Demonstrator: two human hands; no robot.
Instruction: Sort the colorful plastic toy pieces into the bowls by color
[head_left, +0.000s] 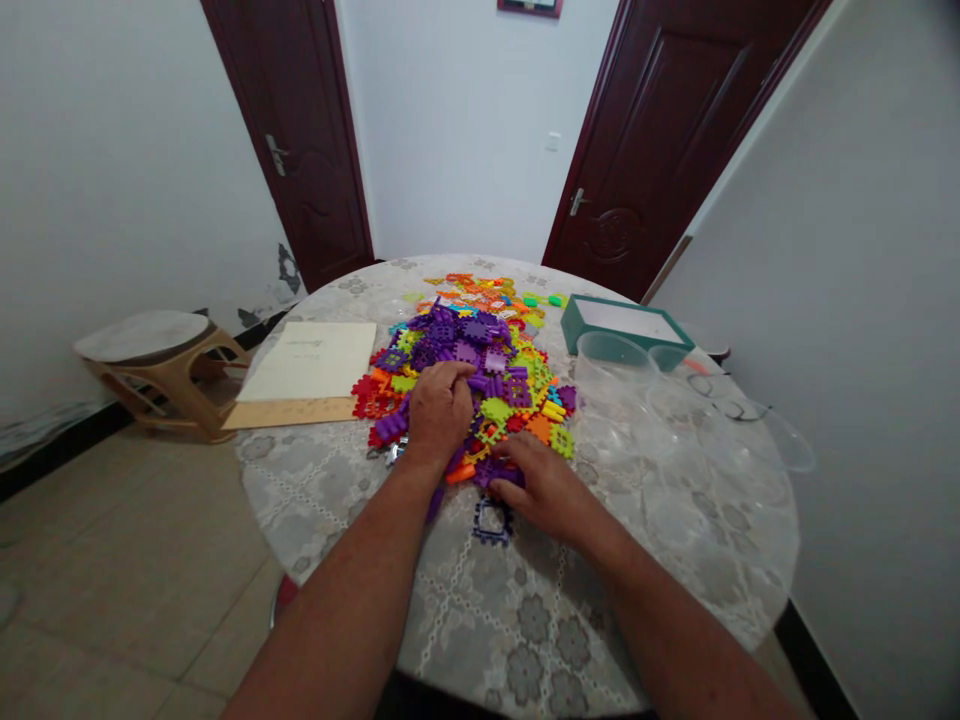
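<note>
A heap of colourful plastic interlocking pieces [480, 357] covers the middle of the table, with many purple ones on top. My left hand [441, 408] rests on the near side of the heap, its fingers curled together among purple pieces; what lies in them is hidden. At the heap's front edge, my right hand [541, 484] has thumb and fingers closed around a purple notched piece [490, 472]. Just below that hand lies a dark square frame piece [492, 523] on the tablecloth. An orange piece [461, 474] sits between my two hands.
A round table [465, 620] with a patterned cloth carries everything. Paper sheets [311, 360] lie on the left. To the right are a green box [630, 328] and clear plastic containers [615, 385]. A stool [161, 375] stands beyond the left edge.
</note>
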